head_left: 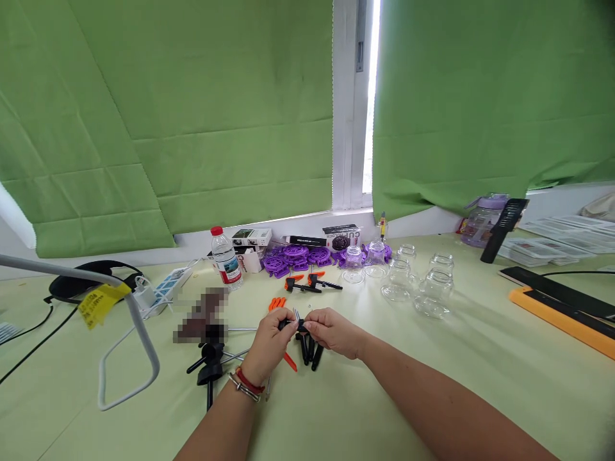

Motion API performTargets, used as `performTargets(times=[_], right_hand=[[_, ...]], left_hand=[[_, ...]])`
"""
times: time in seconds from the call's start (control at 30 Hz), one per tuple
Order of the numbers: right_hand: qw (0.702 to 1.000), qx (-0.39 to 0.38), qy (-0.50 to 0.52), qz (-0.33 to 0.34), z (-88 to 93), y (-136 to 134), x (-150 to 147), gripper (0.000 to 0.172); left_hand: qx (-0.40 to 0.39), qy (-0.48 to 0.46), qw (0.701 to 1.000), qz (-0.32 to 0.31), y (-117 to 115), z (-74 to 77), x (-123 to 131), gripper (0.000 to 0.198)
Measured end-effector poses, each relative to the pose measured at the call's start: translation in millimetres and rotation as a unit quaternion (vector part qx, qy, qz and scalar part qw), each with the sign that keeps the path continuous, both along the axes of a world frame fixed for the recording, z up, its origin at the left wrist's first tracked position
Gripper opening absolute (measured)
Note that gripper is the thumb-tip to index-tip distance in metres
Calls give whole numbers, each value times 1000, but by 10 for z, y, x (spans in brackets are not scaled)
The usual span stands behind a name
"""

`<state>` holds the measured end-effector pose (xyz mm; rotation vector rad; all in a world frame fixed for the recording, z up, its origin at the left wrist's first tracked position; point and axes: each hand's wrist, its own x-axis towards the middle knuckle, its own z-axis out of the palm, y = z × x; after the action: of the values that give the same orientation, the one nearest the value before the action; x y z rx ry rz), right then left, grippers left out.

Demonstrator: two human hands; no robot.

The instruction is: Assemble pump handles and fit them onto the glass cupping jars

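My left hand (273, 342) and my right hand (335, 330) meet in front of me, fingertips closed around a small black part (301, 326) with a short metal pin sticking up. The pinching fingers cover much of it. Below them lie several black handle-like pieces (312, 353). Orange pieces (277, 304) show just behind my left hand, and an orange strip (291, 362) lies beside my left wrist. Black round-headed parts (209, 371) and thin metal rods (240, 330) rest to the left. Farther back sit two black-and-orange assemblies (302, 286).
Behind stand a water bottle (225, 259), purple wheel-like parts (293, 257) and small boxes (343, 237). Clear jar-shaped containers (435, 291) are at the right, near a black comb-like object (504, 229) and an orange-black bar (562, 320). A grey bent frame (139, 326) and power strip (170, 285) are left.
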<state>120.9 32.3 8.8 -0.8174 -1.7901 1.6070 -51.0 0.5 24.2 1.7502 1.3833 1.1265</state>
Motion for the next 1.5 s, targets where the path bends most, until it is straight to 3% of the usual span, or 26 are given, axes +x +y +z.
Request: performTargets(times=[0.13,0.3,0.47,0.6,0.9,1.1,1.27,1.5], right_hand=[[999,-22,24,2,-17,-15,-33,38],[999,-35,40,-7,20,-15,-34,37],[996,-56,69,1,46,-30,-28,27],[998,-18,66,9,-1,-25,-43,24],[996,-23,88,8,71,-37,-45,22],[990,-83,118,-2,95,-30,-34,24],[986,-99,130,-16,96,-32,-29,24],[982,-114,136,-61,85,-102,-133,25]], left_hand=[[30,19,999,-14,-18,24,-17,8],[-2,-88,996,31,-68,54,2,46],[-32,-96,995,16,-65,54,-20,53],[-45,-102,994,0,-61,61,-43,58],[-2,-202,977,66,-56,38,4,37],[-11,-257,966,13,-20,19,-33,36],[8,-227,973,43,3,33,-48,41],[42,-90,991,89,-3,-40,36,53]])
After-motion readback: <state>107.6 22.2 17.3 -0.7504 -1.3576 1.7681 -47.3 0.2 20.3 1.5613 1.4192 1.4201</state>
